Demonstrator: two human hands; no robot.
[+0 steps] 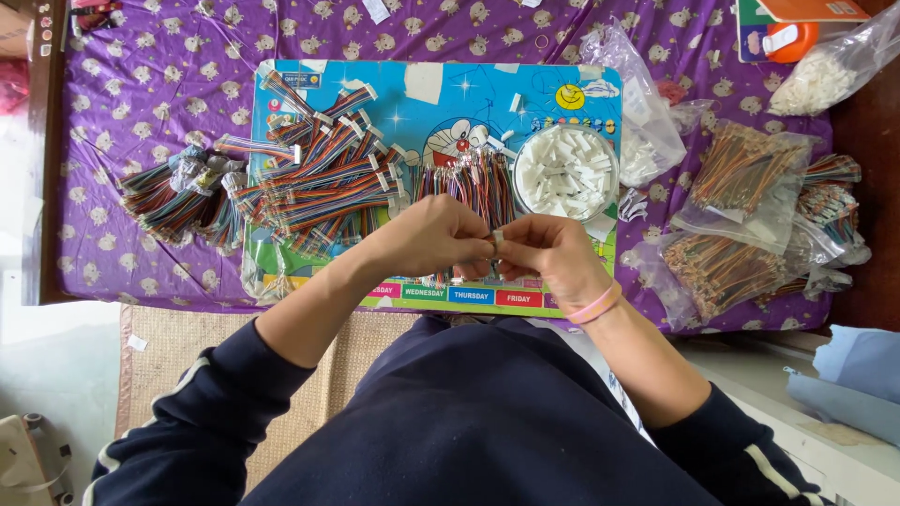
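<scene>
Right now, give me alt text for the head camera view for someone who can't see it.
Two hands, left hand and right hand, pinch a small white connector above a blue board. Rainbow wire bundles lie on the board beside a bowl of white connectors, with bagged wires to the right on a purple cloth.

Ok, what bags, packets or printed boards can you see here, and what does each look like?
Cartoon board: table middle, blue, rectangular.
Clear bags of coloured wires: right side, crinkled.
Clear bag of white pieces: top right.
Orange-capped packet: top right, green and white.
</scene>
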